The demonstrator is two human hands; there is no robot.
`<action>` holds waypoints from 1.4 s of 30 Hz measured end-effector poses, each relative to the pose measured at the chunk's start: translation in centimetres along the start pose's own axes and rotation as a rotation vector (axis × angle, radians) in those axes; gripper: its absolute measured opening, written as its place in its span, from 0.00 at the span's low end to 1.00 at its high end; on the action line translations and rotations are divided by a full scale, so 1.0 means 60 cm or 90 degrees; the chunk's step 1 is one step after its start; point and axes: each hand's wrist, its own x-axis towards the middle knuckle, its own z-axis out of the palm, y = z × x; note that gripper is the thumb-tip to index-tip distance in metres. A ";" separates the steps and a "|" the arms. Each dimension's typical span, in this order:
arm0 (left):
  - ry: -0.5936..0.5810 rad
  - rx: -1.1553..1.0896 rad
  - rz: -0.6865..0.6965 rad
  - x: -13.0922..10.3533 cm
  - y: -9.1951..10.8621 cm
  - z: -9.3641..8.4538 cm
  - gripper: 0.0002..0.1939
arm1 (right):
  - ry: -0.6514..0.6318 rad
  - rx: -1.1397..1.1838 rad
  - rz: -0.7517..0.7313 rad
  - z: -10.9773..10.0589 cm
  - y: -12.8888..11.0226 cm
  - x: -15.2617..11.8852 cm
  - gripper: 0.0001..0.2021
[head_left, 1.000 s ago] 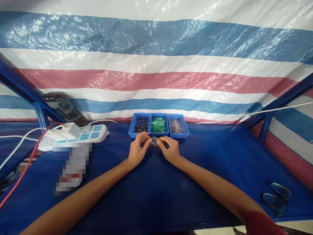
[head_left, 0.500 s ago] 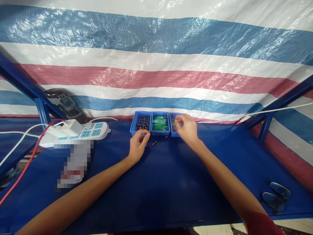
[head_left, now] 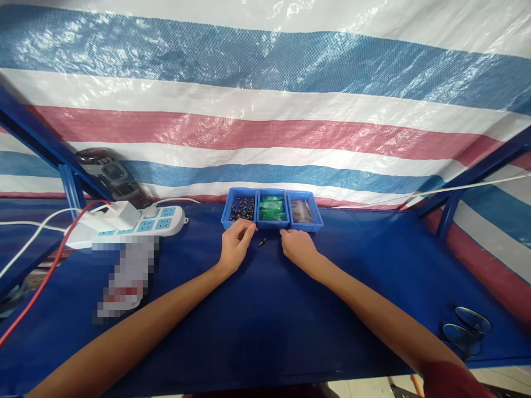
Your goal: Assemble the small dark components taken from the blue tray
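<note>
My left hand [head_left: 236,246] rests at the front edge of the left blue bin [head_left: 226,213], thumb and forefinger pinched together; whatever is between them is too small to make out. Small dark screws [head_left: 244,207] lie in that bin. One more loose screw [head_left: 262,241] is on the table between my hands. My right hand [head_left: 299,246] is low over the table in front of the middle bin [head_left: 271,225], fingertips closed together. What they grip, if anything, is hidden. Green packets [head_left: 271,207] fill the middle bin. Clear plastic bags [head_left: 301,211] lie in the right bin [head_left: 307,227].
A white power strip [head_left: 166,222] with plugs and cables stands at the left, a blurred-out item [head_left: 128,279] before it. Eyeglasses [head_left: 467,329] lie at the right on the blue table [head_left: 257,320]. Striped sheeting [head_left: 265,132] hangs behind the bins.
My right hand has come from above the right bin down and left to the table, where a small screw lay and is now out of sight. My left hand has barely moved.
</note>
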 end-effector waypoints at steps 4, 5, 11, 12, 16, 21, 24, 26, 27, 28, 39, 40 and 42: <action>-0.008 0.001 0.002 0.000 0.001 -0.001 0.15 | 0.010 0.017 0.025 0.004 0.002 -0.002 0.09; -0.011 0.002 0.002 0.000 0.001 -0.001 0.15 | 0.010 0.024 0.037 0.005 0.003 -0.002 0.09; -0.019 -0.003 0.005 0.001 0.002 0.000 0.15 | 0.109 0.157 0.003 0.011 0.001 -0.006 0.04; -0.019 -0.003 0.004 0.001 0.002 0.000 0.15 | 0.156 0.221 -0.015 0.012 -0.003 -0.006 0.04; -0.016 -0.014 -0.018 0.001 0.001 0.000 0.13 | 0.329 0.544 -0.063 0.021 -0.025 -0.006 0.04; -0.043 0.011 0.017 0.000 -0.001 0.000 0.10 | 0.417 0.734 -0.063 0.043 -0.036 -0.005 0.06; -0.054 0.044 0.097 -0.001 -0.002 0.002 0.08 | 0.421 0.770 -0.055 0.055 -0.032 -0.003 0.06; -0.052 0.058 0.128 -0.001 -0.003 0.002 0.08 | 0.414 0.815 -0.025 0.060 -0.029 -0.001 0.07; -0.052 0.064 0.135 -0.001 -0.004 0.003 0.08 | 0.408 0.839 -0.008 0.061 -0.028 0.000 0.07; -0.055 0.070 0.140 -0.001 -0.004 0.003 0.08 | 0.402 0.860 0.009 0.061 -0.028 0.001 0.08; -0.099 0.070 0.147 -0.003 -0.007 0.007 0.09 | 0.390 0.864 0.007 0.059 -0.031 -0.002 0.08; -0.101 0.071 0.149 -0.003 -0.006 0.007 0.09 | 0.391 0.857 0.003 0.059 -0.031 -0.003 0.08; -0.102 0.073 0.154 -0.002 -0.004 0.006 0.08 | 0.390 0.840 -0.006 0.058 -0.030 -0.004 0.08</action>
